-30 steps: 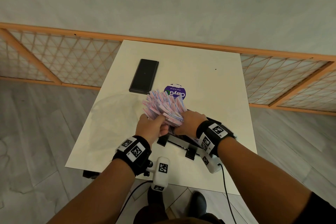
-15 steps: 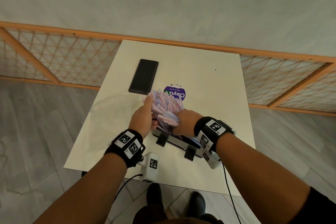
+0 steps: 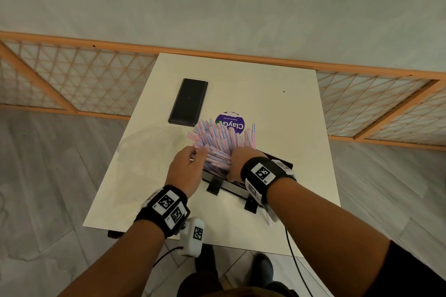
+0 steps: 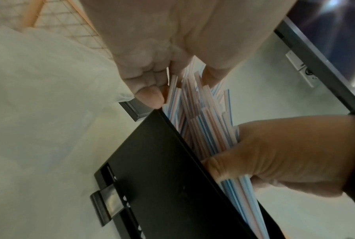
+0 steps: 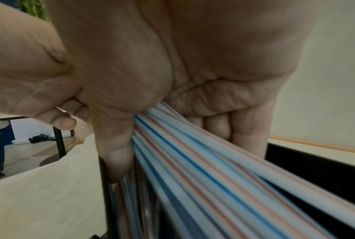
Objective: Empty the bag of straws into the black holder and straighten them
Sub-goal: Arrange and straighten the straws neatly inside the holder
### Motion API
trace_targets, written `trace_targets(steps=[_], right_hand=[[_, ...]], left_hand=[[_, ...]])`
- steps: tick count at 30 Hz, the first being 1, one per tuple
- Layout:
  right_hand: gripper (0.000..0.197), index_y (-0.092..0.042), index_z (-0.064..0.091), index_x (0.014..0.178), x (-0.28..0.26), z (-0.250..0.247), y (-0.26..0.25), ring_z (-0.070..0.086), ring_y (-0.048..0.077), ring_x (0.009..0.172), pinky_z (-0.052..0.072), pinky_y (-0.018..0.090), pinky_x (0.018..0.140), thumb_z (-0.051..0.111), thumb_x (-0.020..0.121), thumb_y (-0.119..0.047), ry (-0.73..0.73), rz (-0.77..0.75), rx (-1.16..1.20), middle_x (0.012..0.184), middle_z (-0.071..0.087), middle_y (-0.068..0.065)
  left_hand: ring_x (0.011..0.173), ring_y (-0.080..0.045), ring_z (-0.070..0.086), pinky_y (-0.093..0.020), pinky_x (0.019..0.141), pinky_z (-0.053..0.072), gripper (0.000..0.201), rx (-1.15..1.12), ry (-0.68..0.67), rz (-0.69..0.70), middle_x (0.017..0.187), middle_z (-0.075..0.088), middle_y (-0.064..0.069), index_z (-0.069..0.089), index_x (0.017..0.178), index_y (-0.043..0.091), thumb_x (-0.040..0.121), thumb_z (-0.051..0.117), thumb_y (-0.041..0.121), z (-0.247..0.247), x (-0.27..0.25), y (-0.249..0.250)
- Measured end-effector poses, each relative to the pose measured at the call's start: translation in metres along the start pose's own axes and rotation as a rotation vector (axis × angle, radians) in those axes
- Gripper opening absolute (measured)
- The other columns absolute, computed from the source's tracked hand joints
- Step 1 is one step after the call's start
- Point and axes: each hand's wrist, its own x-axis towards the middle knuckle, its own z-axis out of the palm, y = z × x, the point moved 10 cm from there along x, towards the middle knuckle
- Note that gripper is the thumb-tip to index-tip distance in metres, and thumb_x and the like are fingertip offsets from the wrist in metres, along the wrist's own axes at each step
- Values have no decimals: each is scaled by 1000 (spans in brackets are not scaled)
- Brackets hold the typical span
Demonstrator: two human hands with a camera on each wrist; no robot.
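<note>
A person stands at a white table (image 3: 277, 108), both hands working a thick bundle of striped drinking straws (image 3: 222, 142), white with thin blue and pink lines. The straws stand in a black holder (image 4: 172, 186) at the near edge of the table, their lower ends inside it and their upper ends fanning out unevenly, leaning away from the person. The right hand (image 3: 241, 164) is wrapped around the bundle low down, just above the holder's rim, thumb on one side and fingers on the other. The left hand (image 3: 185, 169) pinches a few straws at the left side of the fan, fingers curled around them. A clear plastic bag (image 4: 39, 97), apparently emptied, lies on the table to the left. Farther back lies a flat black rectangular lid or tray (image 3: 189, 101), and beside it a round purple label (image 3: 230, 123), seen upside down, with large white letters that seem to read "ClayG"; the small print above cannot be read. The straws look very light, smooth and slippery, easily bent or crushed, so they are probably best gathered loosely around the middle and tapped level rather than squeezed. One straw (image 3: 268, 218) lies loose near the table's front edge.
</note>
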Motion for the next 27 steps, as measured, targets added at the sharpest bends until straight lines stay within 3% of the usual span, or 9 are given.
trace_targets(steps=[3, 7, 9, 11, 13, 15, 17, 21, 27], right_hand=[[31, -14, 56, 94, -2, -1, 5, 61, 26, 78, 59, 35, 77, 78, 81, -31, -2, 6, 2, 75, 55, 1], [26, -12, 60, 98, -5, -1, 5, 59, 26, 76, 59, 35, 76, 76, 83, -26, -7, -24, -89, 72, 52, 1], [26, -12, 60, 97, -5, 2, 3, 59, 25, 76, 60, 36, 77, 77, 82, -24, -21, -36, -95, 70, 50, 0], [26, -12, 60, 98, -6, 3, 1, 59, 25, 77, 60, 35, 78, 77, 82, -24, -21, -47, -76, 71, 50, -1], [25, -13, 55, 88, -9, -1, 1, 58, 24, 77, 55, 32, 71, 76, 83, -26, 2, -62, -48, 72, 50, -1], [30, -15, 50, 81, -13, -6, 5, 56, 24, 78, 47, 29, 64, 77, 82, -28, 24, -78, -11, 75, 51, 0], [31, -12, 57, 91, -18, -13, 8, 58, 24, 82, 42, 25, 60, 78, 82, -33, 59, -111, 20, 84, 56, 2], [33, -10, 67, 105, -27, -25, 15, 62, 26, 93, 49, 30, 76, 74, 85, -36, 134, -184, 39, 103, 66, 5], [27, -19, 70, 113, -33, -22, 23, 65, 16, 98, 53, 28, 89, 74, 86, -23, 148, -250, 237, 106, 70, -3]], left_hand=[[91, -13, 62, -29, 77, 47, 27, -14, 48, 61, 97, 66, 4, 64, 97, 23, 101, 52, 47, 0, -6, 3], [83, 4, 60, -9, 67, 40, 20, -10, 42, 98, 93, 65, 12, 61, 100, 27, 102, 54, 46, 6, -15, 16], [86, 2, 59, -8, 71, 39, 18, 9, 44, 124, 100, 65, 13, 61, 111, 26, 104, 52, 41, 11, -17, 21], [103, -6, 60, -16, 86, 43, 26, 27, 42, 149, 117, 64, 9, 58, 128, 23, 106, 50, 35, 17, -15, 20], [117, -12, 55, -24, 98, 43, 35, 67, 48, 151, 129, 58, 3, 52, 139, 21, 105, 51, 30, 22, -13, 16], [123, -18, 51, -29, 103, 43, 41, 120, 76, 138, 132, 53, -2, 50, 142, 19, 102, 57, 25, 23, -11, 12], [126, -25, 47, -33, 106, 41, 46, 188, 111, 130, 134, 50, -7, 50, 142, 15, 98, 62, 20, 22, -11, 10], [129, -27, 44, -32, 104, 39, 53, 220, 129, 103, 137, 46, -8, 47, 146, 16, 97, 64, 26, 21, -9, 5], [138, -28, 40, -47, 111, 46, 77, 100, 196, 106, 149, 36, -8, 30, 155, 15, 92, 71, 34, 17, -18, 2]])
